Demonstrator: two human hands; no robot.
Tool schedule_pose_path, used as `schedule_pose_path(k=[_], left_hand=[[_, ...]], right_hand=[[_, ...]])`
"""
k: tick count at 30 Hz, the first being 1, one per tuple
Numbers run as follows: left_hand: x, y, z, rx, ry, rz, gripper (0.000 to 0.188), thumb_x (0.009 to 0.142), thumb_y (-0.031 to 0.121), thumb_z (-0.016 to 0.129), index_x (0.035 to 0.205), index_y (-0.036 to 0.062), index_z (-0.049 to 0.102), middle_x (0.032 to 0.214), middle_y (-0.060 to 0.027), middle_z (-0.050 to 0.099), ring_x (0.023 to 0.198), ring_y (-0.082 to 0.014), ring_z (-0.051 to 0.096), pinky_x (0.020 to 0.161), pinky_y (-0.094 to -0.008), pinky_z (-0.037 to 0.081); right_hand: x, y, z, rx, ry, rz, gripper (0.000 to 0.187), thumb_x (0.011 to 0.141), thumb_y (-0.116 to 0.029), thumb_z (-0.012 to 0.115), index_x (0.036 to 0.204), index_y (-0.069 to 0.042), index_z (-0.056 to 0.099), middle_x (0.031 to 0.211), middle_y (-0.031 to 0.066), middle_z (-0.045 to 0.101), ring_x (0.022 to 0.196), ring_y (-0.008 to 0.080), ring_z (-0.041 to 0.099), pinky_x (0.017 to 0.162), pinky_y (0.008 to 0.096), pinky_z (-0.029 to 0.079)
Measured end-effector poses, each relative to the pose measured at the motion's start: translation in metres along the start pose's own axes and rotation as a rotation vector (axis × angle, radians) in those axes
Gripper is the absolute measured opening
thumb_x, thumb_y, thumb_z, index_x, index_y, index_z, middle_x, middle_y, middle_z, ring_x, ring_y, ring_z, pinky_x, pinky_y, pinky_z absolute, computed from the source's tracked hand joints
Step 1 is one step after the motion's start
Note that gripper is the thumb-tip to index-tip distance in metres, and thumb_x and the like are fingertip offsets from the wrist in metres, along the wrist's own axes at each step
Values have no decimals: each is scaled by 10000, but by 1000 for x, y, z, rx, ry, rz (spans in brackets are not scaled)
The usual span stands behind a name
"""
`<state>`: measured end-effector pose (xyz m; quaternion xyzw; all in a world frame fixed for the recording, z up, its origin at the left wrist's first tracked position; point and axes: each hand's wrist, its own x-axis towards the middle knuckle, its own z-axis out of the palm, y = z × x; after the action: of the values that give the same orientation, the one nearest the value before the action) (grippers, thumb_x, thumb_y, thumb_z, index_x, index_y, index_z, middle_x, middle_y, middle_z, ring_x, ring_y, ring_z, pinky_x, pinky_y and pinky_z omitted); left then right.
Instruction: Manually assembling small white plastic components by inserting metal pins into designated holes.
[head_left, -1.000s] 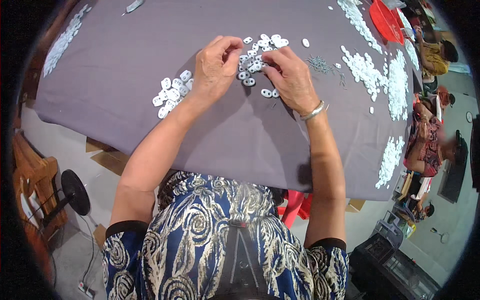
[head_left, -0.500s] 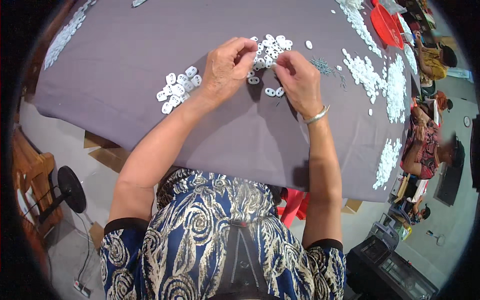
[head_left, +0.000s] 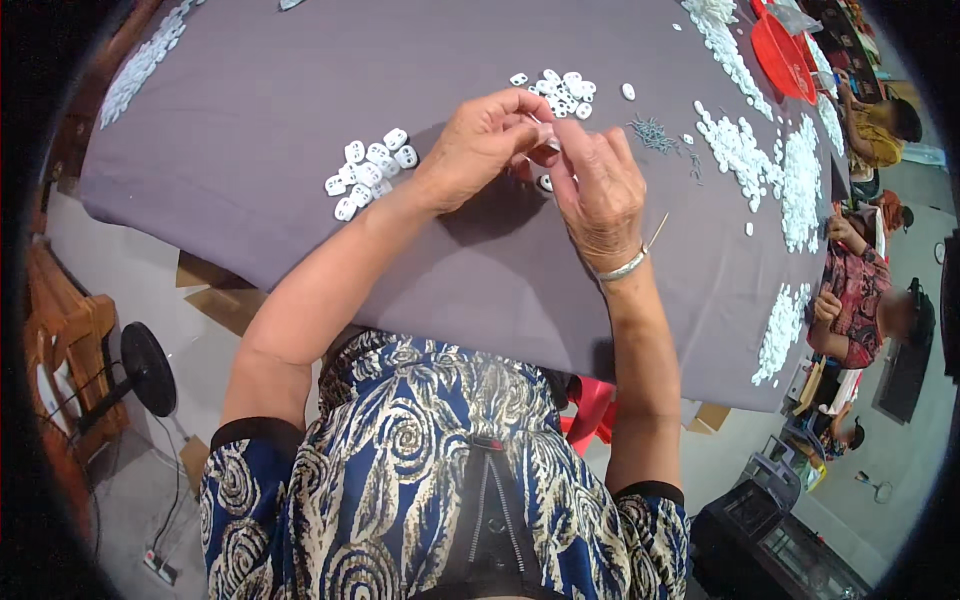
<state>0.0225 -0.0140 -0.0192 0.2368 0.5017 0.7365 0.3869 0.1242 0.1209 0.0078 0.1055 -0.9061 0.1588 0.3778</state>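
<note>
My left hand [head_left: 480, 148] and my right hand [head_left: 600, 185] meet above the grey tablecloth, fingers closed in a pinch. Between their fingertips is a small white plastic piece [head_left: 547, 140], mostly covered by the fingers. Just beyond them lies a cluster of white oval pieces with two holes [head_left: 565, 90]. Another white oval piece [head_left: 544, 184] shows partly under my right hand. To the left of my left forearm sits a group of thicker white two-holed pieces [head_left: 368, 170]. A heap of small dark grey pins or springs [head_left: 652, 134] lies beyond my right hand.
Large spreads of small white pieces [head_left: 800, 185] cover the table's right side, with a red plastic basket [head_left: 782, 55] at the far right. More white pieces [head_left: 145, 65] lie far left. Co-workers [head_left: 855, 290] sit along the right edge. A black fan [head_left: 147, 368] stands at lower left.
My hands, apart over the white pieces before, have come together and nearer to me. They now meet at one white piece. The view has shifted slightly.
</note>
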Motion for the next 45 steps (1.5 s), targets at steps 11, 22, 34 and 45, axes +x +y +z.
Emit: schedule_pose_path(k=[11,22,34,45], left_hand=[[0,1,5,32,51,7,175,893,56,621,1056,18,571,844,-50,656,772,-119,654,613,-240,534],[-5,4,14,189,47,67,284,877,1,601,1155,5,542,885,-48,659,795,-102,647,654,-231,537],[-5,-1,13,160,7,18,263,867,11,623,1121,27,558,842,-17,621,758,-81,614,655,-225,529],[-2,-2,12,259,44,97,228,881,50,611,1103,39,558,841,-10,589,758,-77,609,670,-224,517]], right_hand=[[-7,-3,-8,199,8,432,229,793,65,617,1004,-24,618,776,42,602,649,125,564,590,262,463],[-19,-9,-2,700,-63,905,71,925,-84,589,897,-24,613,744,-54,572,609,0,450,516,167,357],[-25,3,-9,742,-137,875,79,925,-97,590,908,-28,622,725,-65,541,594,0,433,503,170,346],[-43,39,-52,345,-338,795,70,865,-60,639,887,5,627,760,-40,570,683,43,487,615,209,422]])
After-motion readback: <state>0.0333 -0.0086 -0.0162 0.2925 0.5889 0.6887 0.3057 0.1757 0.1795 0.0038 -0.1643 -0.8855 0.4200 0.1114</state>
